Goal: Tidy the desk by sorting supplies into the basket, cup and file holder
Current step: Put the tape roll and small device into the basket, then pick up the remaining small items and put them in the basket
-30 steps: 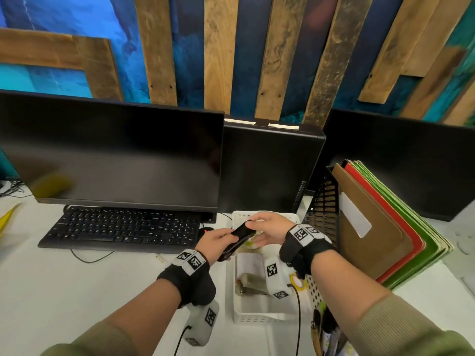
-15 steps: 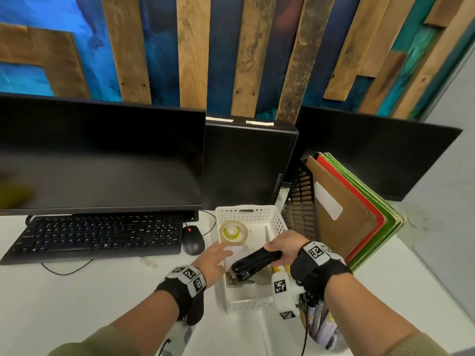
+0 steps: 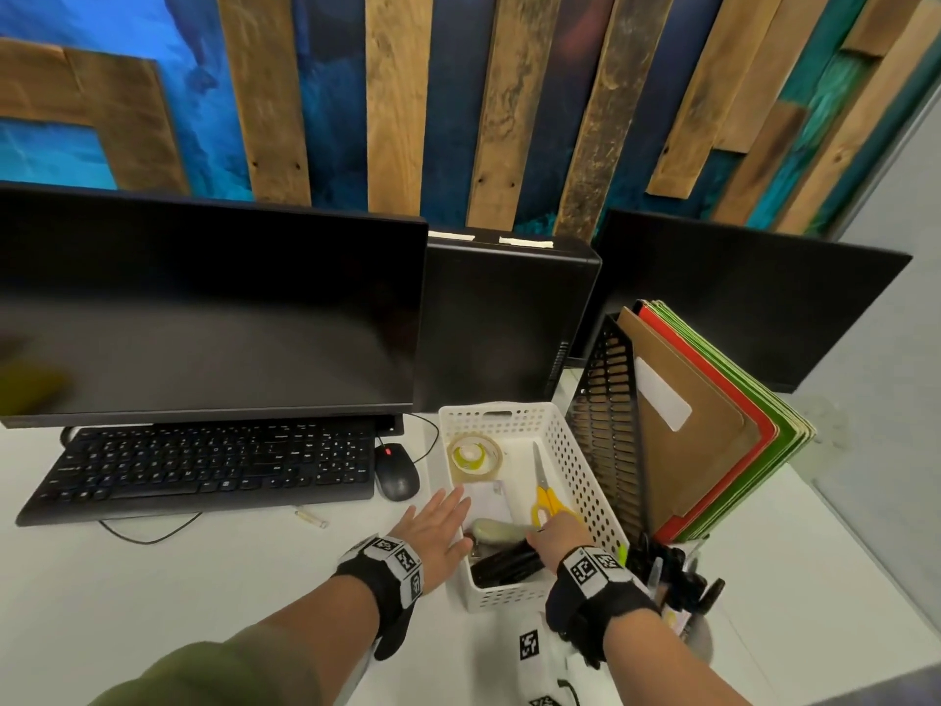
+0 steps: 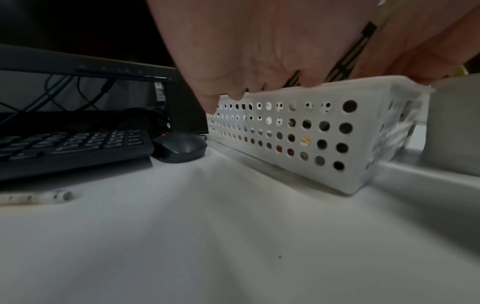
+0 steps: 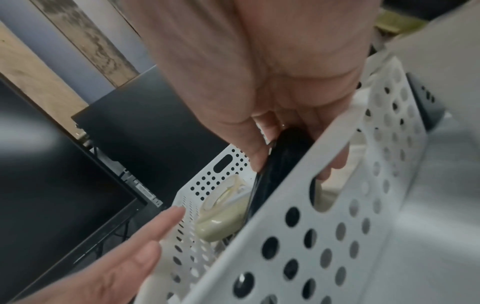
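Observation:
A white perforated basket (image 3: 580,471) stands on the desk between the mouse and the file holder. My right hand (image 3: 556,535) grips a black stapler (image 3: 504,563) low inside the basket's near end. In the right wrist view, the right hand's fingers (image 5: 259,152) curl round the stapler (image 5: 283,160) behind the basket wall (image 5: 324,236). My left hand (image 3: 442,522) lies flat with straight fingers on the basket's left rim and holds nothing. In the left wrist view, the left hand (image 4: 259,61) is seen from below, above the basket (image 4: 324,127).
The basket also holds a tape roll (image 3: 474,453), yellow-handled scissors (image 3: 545,494), white paper and a beige item (image 3: 496,532). A black mesh file holder (image 3: 606,425) with folders (image 3: 713,425) stands to the right, and a pen cup (image 3: 702,644) near it. Keyboard (image 3: 203,466), mouse (image 3: 397,471) and a small white tube (image 3: 310,517) lie to the left.
My right hand has taken the stapler from the left hand and lowered it into the basket's near end. The left hand let go and now lies flat on the left rim.

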Available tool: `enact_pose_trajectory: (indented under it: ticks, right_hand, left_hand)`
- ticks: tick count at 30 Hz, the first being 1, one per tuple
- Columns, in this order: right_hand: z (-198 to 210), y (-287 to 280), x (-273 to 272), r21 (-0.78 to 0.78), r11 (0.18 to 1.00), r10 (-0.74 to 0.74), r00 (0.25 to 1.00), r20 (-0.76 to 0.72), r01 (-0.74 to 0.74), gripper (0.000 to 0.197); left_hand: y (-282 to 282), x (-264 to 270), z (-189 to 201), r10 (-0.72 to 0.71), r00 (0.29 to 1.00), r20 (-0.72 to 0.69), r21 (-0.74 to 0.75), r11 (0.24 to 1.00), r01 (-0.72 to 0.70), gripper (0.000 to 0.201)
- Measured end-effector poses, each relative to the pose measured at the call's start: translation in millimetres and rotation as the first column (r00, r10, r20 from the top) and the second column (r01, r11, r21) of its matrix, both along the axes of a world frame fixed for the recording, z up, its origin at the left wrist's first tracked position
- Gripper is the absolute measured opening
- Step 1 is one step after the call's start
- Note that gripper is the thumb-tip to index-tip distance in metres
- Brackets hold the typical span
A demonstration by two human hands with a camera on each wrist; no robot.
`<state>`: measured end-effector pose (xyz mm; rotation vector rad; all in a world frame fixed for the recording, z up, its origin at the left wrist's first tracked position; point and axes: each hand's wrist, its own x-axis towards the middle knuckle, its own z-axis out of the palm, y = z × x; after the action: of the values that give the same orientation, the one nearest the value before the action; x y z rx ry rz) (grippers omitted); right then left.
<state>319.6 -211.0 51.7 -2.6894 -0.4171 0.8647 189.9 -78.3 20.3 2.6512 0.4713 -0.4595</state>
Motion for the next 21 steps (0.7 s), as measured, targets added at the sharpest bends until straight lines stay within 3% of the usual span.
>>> enact_pose_trajectory:
  ticks: [4,8,13,15,19,21]
  right_hand:
    - [13,4,-4,-0.115,0.988,0.101,0.995,0.004,-0.100,0.037]
    - [6,10,-5,-0.190,0.963,0.169,0.977,-0.128,-0.191,0.041]
    - [9,10,-5,-0.127,0.974,0.168,0.976,-0.138,-0.185,0.047]
    - [1,10,0,-0.191,0.945,0.250,0.964,-0.093,-0.264,0.048]
    - [-6,12,0,-0.218,0.962,0.173,0.985,0.015,-0.165,0.067]
    - [-4,18,-3,-0.200,0.970,0.162,0.983,0.093,-0.141,0.059]
  left_hand:
    - [-1,1,-4,-0.015,1.000,-0.007,0.034,0.999,0.015,0.058]
    - [0,0,-6,-0.013,1.000,0.002,0.024,1.000,0.013,0.058]
    - [-2,-1,-5,0.009,1.000,0.008,0.026,1.000,-0.010,0.058]
    - [-3,-2,-4,0.018,1.000,0.012,0.017,1.000,-0.018,0.057]
    - [2,2,2,0.006,1.000,0.019,-0.065,0.998,-0.004,0.058]
    - [9,1,2,0.038,0.995,0.096,-0.123,0.992,-0.027,0.056]
